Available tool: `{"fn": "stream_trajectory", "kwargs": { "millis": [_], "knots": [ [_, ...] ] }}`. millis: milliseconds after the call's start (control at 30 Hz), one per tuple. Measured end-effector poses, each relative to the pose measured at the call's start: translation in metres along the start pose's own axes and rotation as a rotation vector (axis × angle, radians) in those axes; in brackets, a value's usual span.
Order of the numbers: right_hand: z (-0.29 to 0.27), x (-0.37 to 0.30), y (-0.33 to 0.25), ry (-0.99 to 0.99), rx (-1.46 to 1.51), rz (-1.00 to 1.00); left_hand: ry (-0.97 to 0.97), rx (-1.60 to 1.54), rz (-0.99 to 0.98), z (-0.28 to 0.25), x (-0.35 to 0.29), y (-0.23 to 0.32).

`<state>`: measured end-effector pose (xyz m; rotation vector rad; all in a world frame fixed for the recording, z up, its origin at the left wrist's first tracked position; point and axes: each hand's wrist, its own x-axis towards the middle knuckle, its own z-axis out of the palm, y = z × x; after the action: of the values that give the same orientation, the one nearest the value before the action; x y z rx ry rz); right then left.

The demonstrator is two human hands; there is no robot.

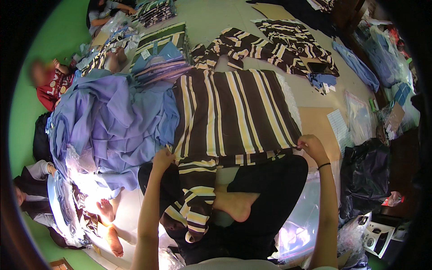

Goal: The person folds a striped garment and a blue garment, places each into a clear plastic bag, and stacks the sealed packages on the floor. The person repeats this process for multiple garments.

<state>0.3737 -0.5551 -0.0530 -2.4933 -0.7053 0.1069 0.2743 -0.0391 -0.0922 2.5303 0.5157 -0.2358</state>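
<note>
A brown garment with cream and yellow stripes (236,112) lies spread flat on the floor in front of my crossed legs. My left hand (163,159) pinches its near left corner, and my right hand (311,147) pinches the near right corner. White lacy or clear material shows along its right side. A striped sleeve (196,198) hangs from the near left part, down over my lap, its end bunched beside my bare foot (236,204). A narrow striped layer peeks out below the near edge.
Crumpled blue-purple cloth (108,117) heaps at the left. Folded garments (159,56) stack beyond it. Another striped garment (270,49) lies farther off, with a phone (318,67) on it. Cardboard (317,121), a black plastic bag (365,175) and clear plastic (297,220) lie right. Several people sit left.
</note>
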Motion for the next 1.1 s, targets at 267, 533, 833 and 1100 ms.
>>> {"fn": "stream_trajectory", "kwargs": {
  "millis": [267,533,833,1100],
  "knots": [
    [0.035,-0.007,0.015,-0.096,0.13,0.256,-0.108,-0.072,-0.116,0.027,-0.007,0.018],
    [0.018,-0.007,0.016,-0.239,0.078,0.19,-0.297,0.062,0.004,0.008,-0.004,-0.003],
    [0.048,-0.004,0.025,-0.2,0.21,0.613,0.201,-0.396,-0.146,0.024,0.063,-0.013],
    [0.026,0.01,0.015,-0.164,-0.377,0.545,0.013,-0.141,-0.223,-0.012,0.055,-0.033]
  ]
}}
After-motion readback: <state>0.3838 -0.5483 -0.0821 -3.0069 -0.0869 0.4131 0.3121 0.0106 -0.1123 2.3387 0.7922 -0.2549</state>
